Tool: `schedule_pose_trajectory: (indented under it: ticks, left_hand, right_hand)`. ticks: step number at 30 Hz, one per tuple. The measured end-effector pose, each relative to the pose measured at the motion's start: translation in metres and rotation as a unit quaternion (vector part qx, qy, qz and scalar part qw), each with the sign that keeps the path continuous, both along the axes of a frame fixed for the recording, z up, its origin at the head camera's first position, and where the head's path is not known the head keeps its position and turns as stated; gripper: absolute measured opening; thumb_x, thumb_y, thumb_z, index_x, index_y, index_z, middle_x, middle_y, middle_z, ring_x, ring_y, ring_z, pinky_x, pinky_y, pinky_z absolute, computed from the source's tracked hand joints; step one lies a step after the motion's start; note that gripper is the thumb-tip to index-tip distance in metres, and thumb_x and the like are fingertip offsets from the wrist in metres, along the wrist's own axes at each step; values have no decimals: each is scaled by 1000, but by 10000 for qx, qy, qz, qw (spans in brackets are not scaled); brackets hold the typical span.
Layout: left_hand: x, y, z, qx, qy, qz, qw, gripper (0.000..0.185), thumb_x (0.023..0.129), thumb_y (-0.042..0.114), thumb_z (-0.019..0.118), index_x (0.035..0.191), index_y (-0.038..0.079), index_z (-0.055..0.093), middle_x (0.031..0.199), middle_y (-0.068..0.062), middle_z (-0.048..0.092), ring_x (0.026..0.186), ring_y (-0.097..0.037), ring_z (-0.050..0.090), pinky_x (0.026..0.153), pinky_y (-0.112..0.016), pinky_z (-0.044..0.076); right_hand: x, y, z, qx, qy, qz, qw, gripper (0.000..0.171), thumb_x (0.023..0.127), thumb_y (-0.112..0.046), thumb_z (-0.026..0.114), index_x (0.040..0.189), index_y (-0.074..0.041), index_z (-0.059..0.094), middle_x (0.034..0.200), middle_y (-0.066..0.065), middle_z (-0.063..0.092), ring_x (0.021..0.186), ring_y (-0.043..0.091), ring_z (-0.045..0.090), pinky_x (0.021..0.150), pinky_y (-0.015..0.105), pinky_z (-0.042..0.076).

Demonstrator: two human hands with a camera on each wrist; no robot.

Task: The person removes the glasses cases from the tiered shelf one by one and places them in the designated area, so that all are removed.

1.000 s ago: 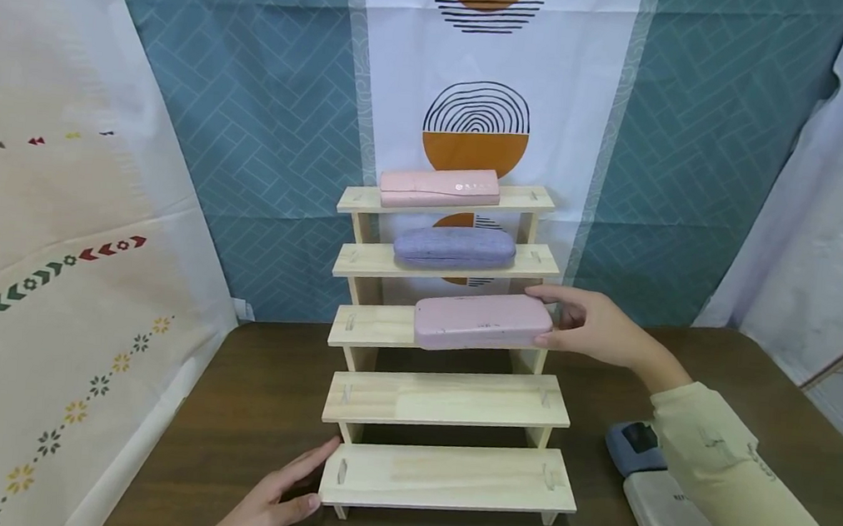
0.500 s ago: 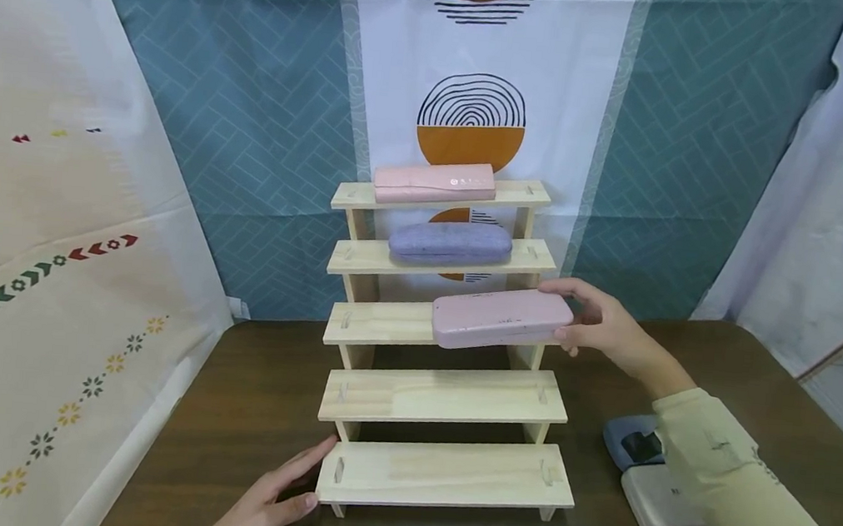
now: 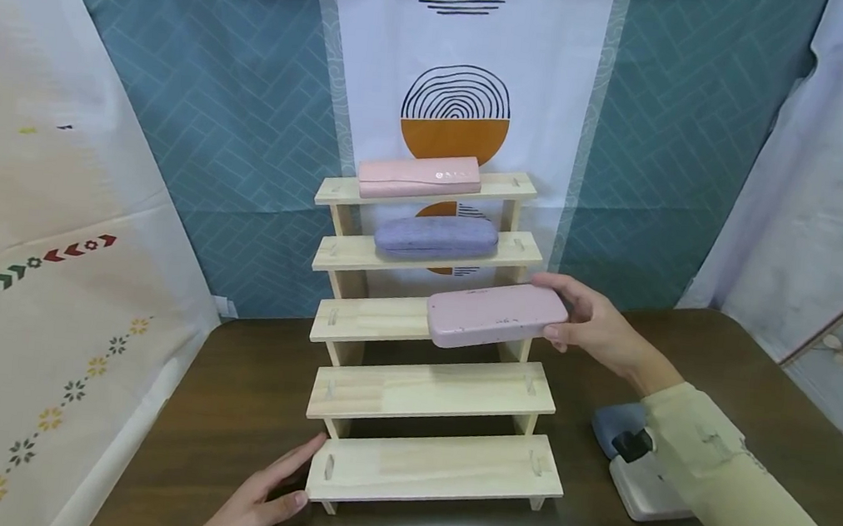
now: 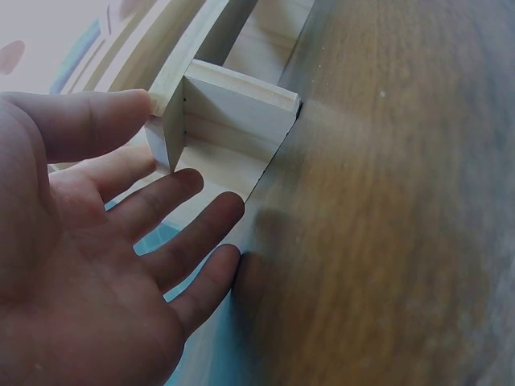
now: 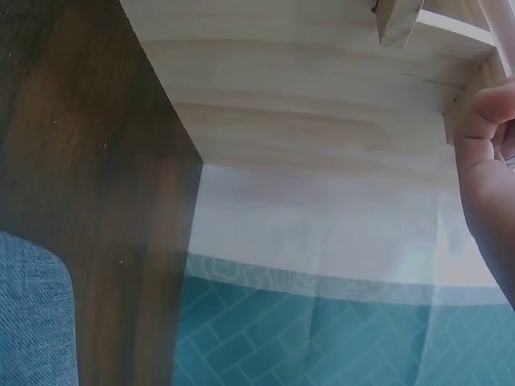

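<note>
The right hand [image 3: 592, 328] grips the mauve case [image 3: 495, 315] by its right end, tilted, overhanging the third step's [image 3: 367, 321] right edge. The left hand [image 3: 261, 504], fingers [image 4: 181, 197] straight, touches the wooden stand's [image 3: 433, 469] bottom-left corner on the desk [image 3: 244, 398]; only the left wrist view shows them by its leg [image 4: 229, 125]

We face a stepped rack [image 3: 431, 389] of five shelves standing on the bench [image 3: 243, 414], backed by a hanging cloth [image 3: 255, 98]. One case [image 3: 418, 177] lies on the top shelf, and another case [image 3: 435, 237] on the second. On the third shelf's right end a third case [image 3: 496, 315] sits tilted, overhanging, with our right hand [image 3: 596, 328] at its right end. Our left hand [image 3: 261, 500] rests at the bottom shelf's left corner. Two more cases [image 3: 636, 474] lie on the bench to the right of the rack.
</note>
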State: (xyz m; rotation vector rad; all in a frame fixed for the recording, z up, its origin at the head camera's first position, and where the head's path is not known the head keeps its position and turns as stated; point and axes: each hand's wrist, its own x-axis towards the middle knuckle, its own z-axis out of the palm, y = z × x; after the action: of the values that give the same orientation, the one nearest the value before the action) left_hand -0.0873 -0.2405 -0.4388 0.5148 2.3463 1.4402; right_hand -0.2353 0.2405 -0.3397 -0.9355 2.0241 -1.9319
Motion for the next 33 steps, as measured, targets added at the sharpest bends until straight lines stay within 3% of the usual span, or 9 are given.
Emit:
schedule_pose_trajectory:
  ticks: [4,13,17,21,28,33]
  left_hand:
    - [1,0,0,-102,224,8,9997,61,96,25,55,150,22,29,153,0,24,134,-1,20,101,-25,26]
    - [-2,1,2,23,-407,-43,9992,62,96,29,54,150,31,25,154,5,19,135,0,17,101,-21,25]
    - [-2,1,2,-73,-365,34,9993,61,95,30,55,150,31,27,154,4,20,133,2,18,100,-22,26]
    - [-1,1,2,-138,-80,107,9998,60,95,27,56,149,27,30,153,1,23,134,-1,19,101,-24,25]
    - [-3,2,3,-135,-581,226,9980,62,94,31,56,149,33,28,152,9,22,134,0,18,102,-26,25]
    - [-3,2,3,-208,-566,197,9980,62,94,33,56,149,33,27,152,10,22,135,-2,18,101,-22,25]
  right_hand:
    - [1,4,1,225,-129,-202,9995,68,85,5,63,145,-4,32,123,20,42,93,26,51,63,27,48]
    - [12,27,1,568,-165,-711,9957,73,87,4,61,150,-9,25,132,16,39,103,28,48,75,30,49]
    - [14,34,6,621,-102,-659,9958,70,86,6,62,146,-4,29,129,17,41,104,28,48,75,30,49]
    - [16,36,10,739,-69,-628,9953,67,85,7,63,144,-2,32,127,17,44,103,28,49,74,32,50]
    - [19,40,12,653,-194,-836,9942,66,85,6,64,143,-2,34,129,17,45,106,26,50,81,31,49]
    - [23,44,12,549,-352,-961,9932,65,86,5,63,144,-11,38,132,15,42,109,28,47,83,30,47]
